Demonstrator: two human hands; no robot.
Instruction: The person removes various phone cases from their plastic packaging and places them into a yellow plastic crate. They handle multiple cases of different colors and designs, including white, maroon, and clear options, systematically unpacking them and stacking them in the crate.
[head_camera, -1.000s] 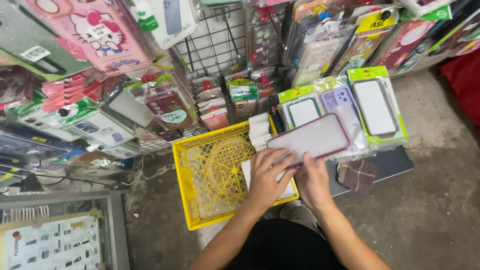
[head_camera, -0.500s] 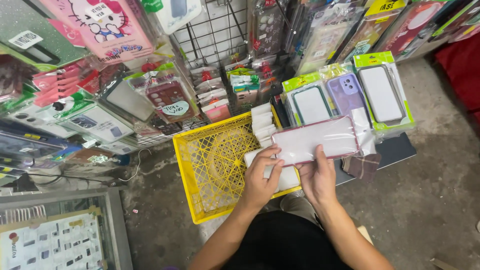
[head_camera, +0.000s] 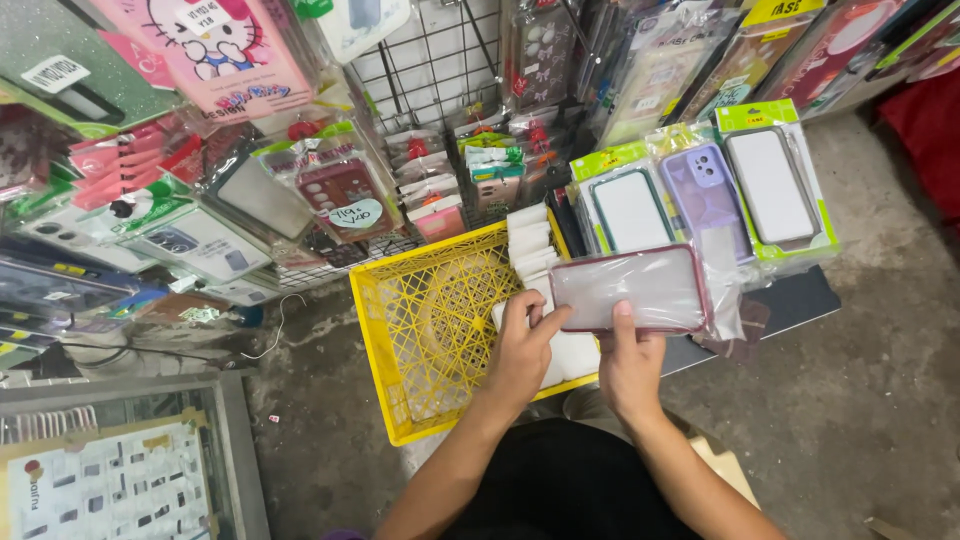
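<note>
Both hands clamped on one red-rimmed phone case (head_camera: 632, 290), right hand (head_camera: 632, 368) underneath, left hand (head_camera: 522, 345) pinching its end above the yellow crate (head_camera: 420, 330); sleeve half off, white packs below unhandled.

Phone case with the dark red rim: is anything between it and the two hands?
Nothing visible. The right hand grips the phone case from below, thumb on its face. The left hand touches its left end, above the white packets in the yellow crate.
</note>
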